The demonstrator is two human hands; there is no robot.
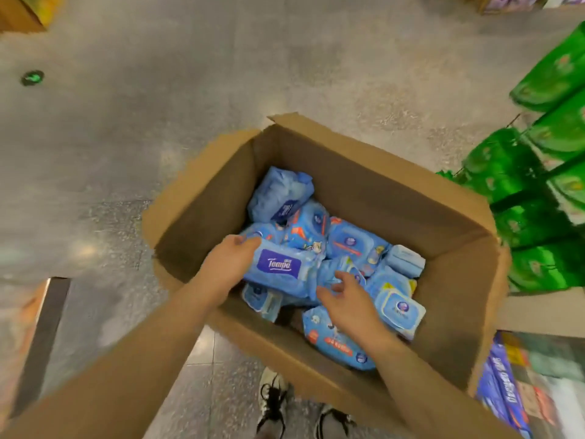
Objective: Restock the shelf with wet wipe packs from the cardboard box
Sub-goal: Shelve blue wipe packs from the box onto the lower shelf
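Grey shop floor [190,90], cardboard box [364,185] of blue packs. Left hand [229,259] grips the Tempo pack [281,270], fingertips hidden; right hand [343,299] hovers, fingers loose. Green bags [538,185] blurry.

Even, bright overhead light fills the frame, with soft pale glare patches on the polished floor [133,128] at left. Shadows are faint. Wide-angle distortion bends the edges, and the right side and corners smear with motion blur.
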